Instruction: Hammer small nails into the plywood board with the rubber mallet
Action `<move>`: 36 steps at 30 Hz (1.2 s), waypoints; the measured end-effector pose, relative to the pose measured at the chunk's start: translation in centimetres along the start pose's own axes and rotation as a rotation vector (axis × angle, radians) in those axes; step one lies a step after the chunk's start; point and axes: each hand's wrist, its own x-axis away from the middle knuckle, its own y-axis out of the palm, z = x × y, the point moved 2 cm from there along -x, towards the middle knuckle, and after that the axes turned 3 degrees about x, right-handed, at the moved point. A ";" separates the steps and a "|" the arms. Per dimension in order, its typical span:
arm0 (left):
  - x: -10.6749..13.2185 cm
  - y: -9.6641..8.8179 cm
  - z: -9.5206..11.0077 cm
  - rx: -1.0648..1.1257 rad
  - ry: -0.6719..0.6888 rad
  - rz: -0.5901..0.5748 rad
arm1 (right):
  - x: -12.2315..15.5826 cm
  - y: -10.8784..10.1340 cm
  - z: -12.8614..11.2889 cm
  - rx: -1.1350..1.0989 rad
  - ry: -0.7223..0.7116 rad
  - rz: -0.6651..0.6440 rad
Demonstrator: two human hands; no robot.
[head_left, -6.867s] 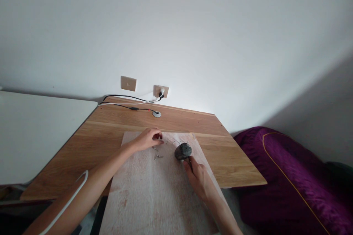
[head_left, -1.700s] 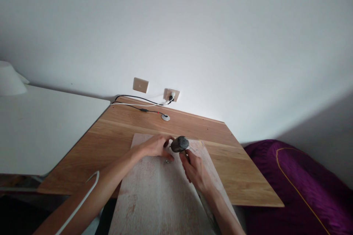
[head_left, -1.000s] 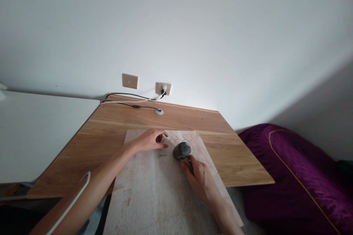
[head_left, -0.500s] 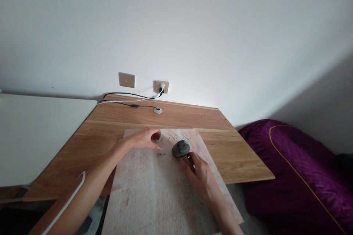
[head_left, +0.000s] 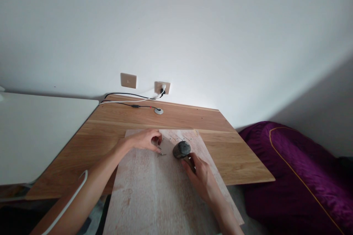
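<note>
A pale wooden board (head_left: 154,191) lies along the brown wooden desk (head_left: 110,132), reaching toward me. My right hand (head_left: 201,178) is closed round the handle of a hammer with a dark rounded head (head_left: 181,149), which rests low over the board's far end. My left hand (head_left: 143,140) lies on the board just left of the hammer head, its fingertips pinched at small nails (head_left: 161,153) lying there. A few more nails (head_left: 176,139) stand or lie near the far edge; I cannot tell which.
Black and white cables (head_left: 129,102) run from a wall socket (head_left: 162,87) across the desk's back edge to a round grommet (head_left: 158,111). A white table (head_left: 33,128) adjoins on the left. A purple bed cover (head_left: 298,176) lies at the right. A white cord (head_left: 68,202) crosses my left forearm.
The hammer head dropped from beside my left fingertips to the board, a little to the right. My left hand drew back slightly and its fingertips closed on the nails.
</note>
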 end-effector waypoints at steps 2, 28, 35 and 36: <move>-0.1 0.1 -0.2 -0.002 0.010 0.004 | 0.0 0.1 0.2 0.000 -0.001 0.008; 0.2 -1.5 -0.2 0.136 -0.061 0.118 | 0.1 0.1 0.4 0.004 -0.022 0.017; 0.1 -1.1 -0.2 0.100 -0.060 0.097 | 0.2 0.2 0.4 0.004 -0.019 0.023; 0.2 -1.1 -0.2 0.103 -0.062 0.091 | 0.2 0.2 0.4 0.004 -0.019 0.022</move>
